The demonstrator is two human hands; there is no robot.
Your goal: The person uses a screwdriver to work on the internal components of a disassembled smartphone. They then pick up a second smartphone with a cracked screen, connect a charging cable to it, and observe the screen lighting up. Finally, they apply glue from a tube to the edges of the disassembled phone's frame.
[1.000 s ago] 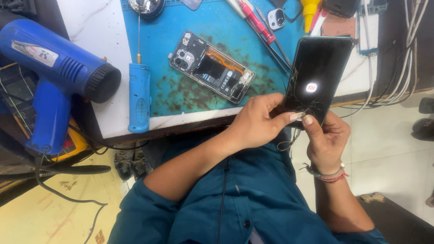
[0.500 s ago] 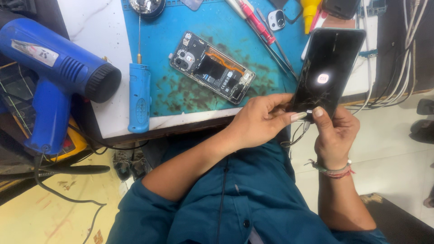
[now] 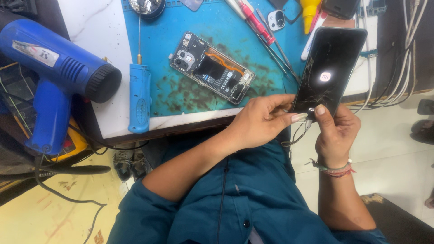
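- A black smartphone [image 3: 329,72] with a cracked glass face is held tilted over the near right edge of the worktop [image 3: 97,31]; a small pale square emblem glows near the middle of its dark screen.
- The left hand [image 3: 262,119] pinches the phone's bottom edge, fingers pressed together at the lower corner; the right hand [image 3: 337,129] grips the same end from the other side, thumb laid on the glass. Both hands are closed on the phone and touch each other there.
- A thin cable [image 3: 298,135] hangs in a loop from the phone's bottom end.
- A blue mat [image 3: 181,95], smudged with dark stains, covers the middle of the white, marble-veined worktop.
- An opened phone body [image 3: 211,68] lies slantwise on the mat, showing a black battery, an orange ribbon strip and a camera block.
- A blue-handled tool [image 3: 139,97] with a thin metal shaft lies along the mat's left border.
- A blue plastic heat gun [image 3: 49,72] with a black nozzle and a pale rectangular sticker on its barrel rests at the worktop's left side.
- A red-handled screwdriver [image 3: 255,20] and metal tweezers [image 3: 275,49] lie at the mat's far right.
- White cables [image 3: 402,58] trail down at the right.
- The floor [image 3: 393,153] is pale tile.
- The person wears a teal shirt [image 3: 244,203] and a woven thread wristband [image 3: 337,169] on the right wrist.
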